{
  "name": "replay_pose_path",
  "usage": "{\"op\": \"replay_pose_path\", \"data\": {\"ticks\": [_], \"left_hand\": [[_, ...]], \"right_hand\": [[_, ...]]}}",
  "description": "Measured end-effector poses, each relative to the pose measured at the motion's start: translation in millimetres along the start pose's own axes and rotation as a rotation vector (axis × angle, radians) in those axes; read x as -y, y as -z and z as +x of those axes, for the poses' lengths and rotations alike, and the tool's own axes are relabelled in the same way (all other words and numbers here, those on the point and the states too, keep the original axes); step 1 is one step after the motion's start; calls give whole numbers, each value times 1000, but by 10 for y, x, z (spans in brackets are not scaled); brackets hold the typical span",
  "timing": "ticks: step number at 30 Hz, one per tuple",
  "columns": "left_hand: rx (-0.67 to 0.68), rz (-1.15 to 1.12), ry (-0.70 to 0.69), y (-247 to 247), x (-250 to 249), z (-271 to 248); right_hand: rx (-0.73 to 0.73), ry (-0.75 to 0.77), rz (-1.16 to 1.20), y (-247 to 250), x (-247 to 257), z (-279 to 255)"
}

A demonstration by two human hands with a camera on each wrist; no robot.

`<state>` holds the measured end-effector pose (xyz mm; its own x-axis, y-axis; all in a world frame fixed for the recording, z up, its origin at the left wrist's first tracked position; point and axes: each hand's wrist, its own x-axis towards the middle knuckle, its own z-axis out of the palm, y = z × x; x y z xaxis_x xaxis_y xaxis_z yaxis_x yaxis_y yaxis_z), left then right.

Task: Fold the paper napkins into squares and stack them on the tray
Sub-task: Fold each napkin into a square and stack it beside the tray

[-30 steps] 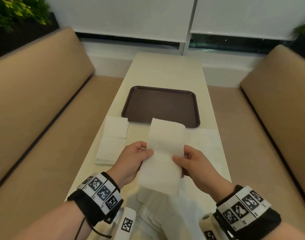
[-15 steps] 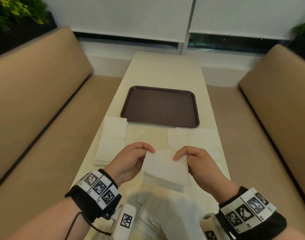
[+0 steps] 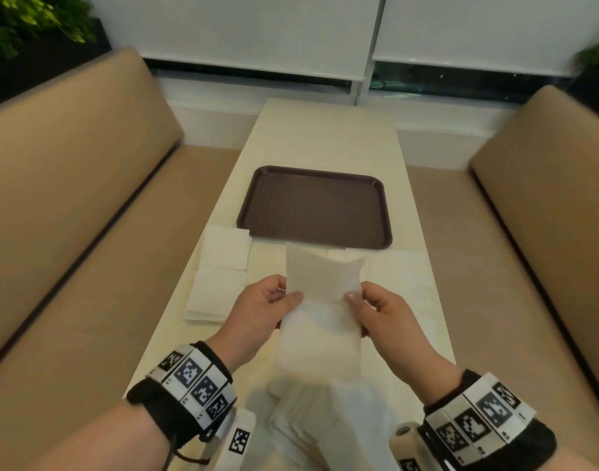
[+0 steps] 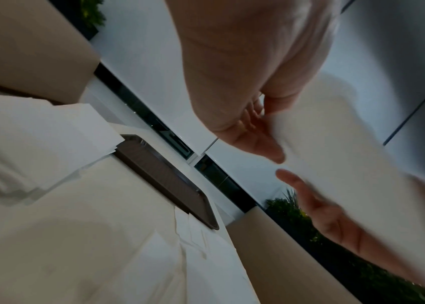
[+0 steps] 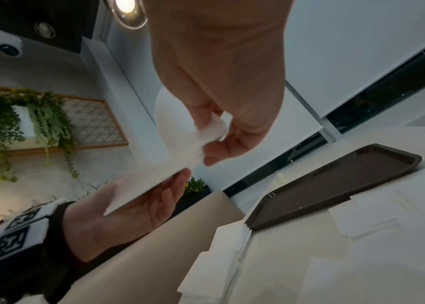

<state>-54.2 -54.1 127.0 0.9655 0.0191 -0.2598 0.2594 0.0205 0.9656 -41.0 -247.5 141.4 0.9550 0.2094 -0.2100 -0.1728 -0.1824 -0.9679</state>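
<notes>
A white paper napkin (image 3: 322,287) hangs above the table between my hands. Its upper part stands up toward the tray and its lower part droops toward me. My left hand (image 3: 288,297) pinches its left edge with the thumb on top. My right hand (image 3: 357,299) pinches its right edge the same way. The right wrist view shows the napkin (image 5: 170,164) caught between my right thumb and fingers, with the left hand (image 5: 141,201) under its other side. The brown tray (image 3: 315,205) lies beyond the hands with nothing on it.
Two stacks of folded napkins (image 3: 223,270) lie left of the hands, by the tray's near left corner. Flat napkins (image 3: 396,277) cover the table on the right. A loose pile of napkins (image 3: 325,419) lies at the near edge. Tan benches (image 3: 70,232) flank the narrow table.
Half a second ago the napkin was folded down low between my hands. Now its upper part stands up again toward the tray. Both hands still pinch it.
</notes>
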Motion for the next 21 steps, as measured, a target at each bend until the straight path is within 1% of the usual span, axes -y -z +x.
{"op": "replay_pose_path", "data": {"ticks": [2, 5, 7, 9, 14, 18, 20, 21], "left_hand": [[-16, 60, -38, -11, -6, -10], [-17, 84, -84, -31, -39, -23], [-4, 68, -92, -26, -63, -21], [13, -7, -77, -12, -85, -9], [25, -220, 23, -6, -156, 26], [70, -369, 110, 5, -172, 50], [65, -397, 184, 5, -161, 69], [76, -374, 230, 1, -154, 72]], "right_hand": [[-37, 2, -27, -4, -14, 20], [-63, 2, -31, -1, -15, 33], [-53, 5, 12, 1, -2, 31], [-30, 6, 103, 6, 18, 21], [-18, 14, 152, 29, 70, 21], [5, 23, 171, 66, 74, 36], [9, 38, 167, 92, 47, 51], [12, 47, 164, 102, 30, 59]]}}
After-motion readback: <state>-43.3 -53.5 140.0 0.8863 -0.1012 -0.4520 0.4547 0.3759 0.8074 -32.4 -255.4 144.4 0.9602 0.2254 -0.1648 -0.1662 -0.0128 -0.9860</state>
